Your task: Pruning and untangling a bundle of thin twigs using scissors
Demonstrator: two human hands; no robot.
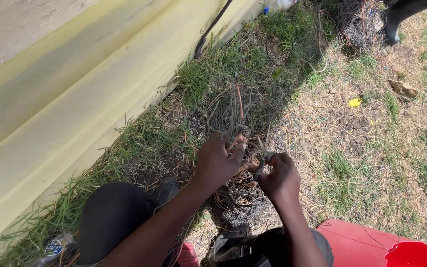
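A tangle of thin grey and rust-coloured wires (pixel 235 111) lies on the grass beside a yellow wall. My left hand (pixel 217 160) grips a bunch of these wires near their lower end. My right hand (pixel 278 175) is closed around a thin dark wire strand (pixel 260 165) just to the right of the left hand. Both hands almost touch. Below them lies a darker heap of fine wire (pixel 240 200). My knees in dark trousers are at the bottom of the view.
A yellow painted wall base (pixel 75 109) runs diagonally on the left. A red bucket (pixel 413 254) stands at the bottom right. Another wire heap (pixel 354 22) and a dark boot (pixel 396 20) are at the top right. Stones (pixel 404 89) lie on dry grass.
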